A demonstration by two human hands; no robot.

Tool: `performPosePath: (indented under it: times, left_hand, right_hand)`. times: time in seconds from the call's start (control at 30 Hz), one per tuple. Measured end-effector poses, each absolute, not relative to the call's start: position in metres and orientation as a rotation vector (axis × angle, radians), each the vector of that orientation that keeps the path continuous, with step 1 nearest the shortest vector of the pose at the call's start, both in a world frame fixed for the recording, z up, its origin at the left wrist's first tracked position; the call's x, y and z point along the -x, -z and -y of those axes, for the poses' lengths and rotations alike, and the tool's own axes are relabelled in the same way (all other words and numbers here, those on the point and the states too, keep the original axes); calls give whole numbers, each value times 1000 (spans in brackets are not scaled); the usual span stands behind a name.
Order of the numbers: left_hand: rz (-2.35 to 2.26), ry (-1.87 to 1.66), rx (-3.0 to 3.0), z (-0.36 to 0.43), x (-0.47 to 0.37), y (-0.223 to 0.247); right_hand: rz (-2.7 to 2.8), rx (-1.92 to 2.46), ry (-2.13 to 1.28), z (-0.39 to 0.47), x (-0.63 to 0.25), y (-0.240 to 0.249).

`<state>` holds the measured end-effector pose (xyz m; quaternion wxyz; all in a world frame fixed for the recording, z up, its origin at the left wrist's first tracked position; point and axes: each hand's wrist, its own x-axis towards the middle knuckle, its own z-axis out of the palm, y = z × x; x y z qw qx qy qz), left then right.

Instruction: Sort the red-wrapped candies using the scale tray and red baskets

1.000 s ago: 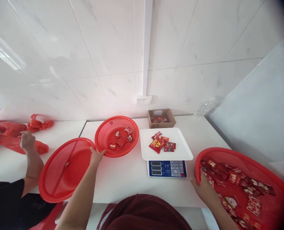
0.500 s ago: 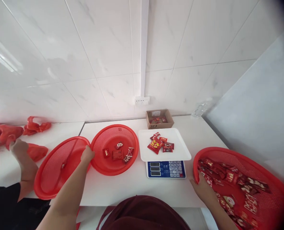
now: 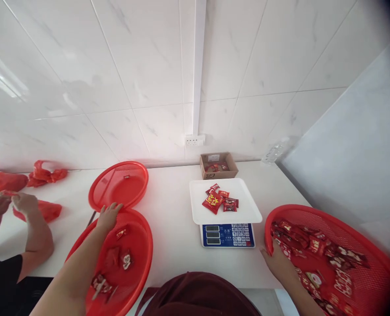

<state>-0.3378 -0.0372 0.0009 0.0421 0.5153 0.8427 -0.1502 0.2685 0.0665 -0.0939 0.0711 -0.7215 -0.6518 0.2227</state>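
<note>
My left hand (image 3: 107, 217) has its fingers hooked over the far rim of a red plastic basket (image 3: 148, 259), where this rim meets a second red basket (image 3: 139, 172) behind. Several wrapped candies lie in the nearer basket; one small packet (image 3: 127, 177) lies in the far one. My right hand (image 3: 278, 259) grips the left rim of a large red basket (image 3: 362, 239) full of red snack packets (image 3: 316, 242), its thumb outside and its fingers partly hidden. Between them, several red packets (image 3: 214, 201) sit on the white tray (image 3: 200, 215) of a digital scale (image 3: 228, 236).
An open cardboard box (image 3: 219, 174) holding packets stands behind the scale. Near the wall lies a clear plastic bottle (image 3: 274, 153). On the left, a co-worker's hands (image 3: 23, 204) handle red plastic bags (image 3: 46, 173). The white table's front edge runs before me.
The basket with several candies has come left and nearer with my left hand. The nearly empty basket has shifted back and right behind it. My right hand keeps its hold.
</note>
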Motion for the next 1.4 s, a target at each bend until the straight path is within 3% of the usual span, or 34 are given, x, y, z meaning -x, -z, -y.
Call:
performPosePath:
  times: [0.2, 0.33, 0.43, 0.63, 0.77, 1.0, 1.2, 1.4]
  left_hand:
    - [-2461, 299, -1740, 33, 325, 10]
    - [-2368, 135, -1766, 29, 314, 9]
    - [-2226, 97, -1788, 28, 310, 5]
    - [-2266, 60, -1747, 19, 295, -5]
    - [-2358, -215, -1704, 10, 250, -4]
    - [-1896, -752, -1818, 4, 133, 24]
    - [-2005, -510, -1839, -1, 104, 36]
    - [-2190, -342, -1785, 0, 122, 41]
  right_hand:
    - [1906, 2154, -687, -66, -270, 99]
    - [1991, 2024, -396, -71, -258, 86]
    - [2093, 1900, -225, -82, -228, 66]
    - [2414, 1663, -283, -112, -137, 34]
    - [2565, 1685, -308, -129, -100, 31]
    - [2631, 1634, -240, -146, -100, 37]
    - [2388, 1584, -461, -158, -95, 28]
    - [2252, 1195, -699, -151, -40, -10]
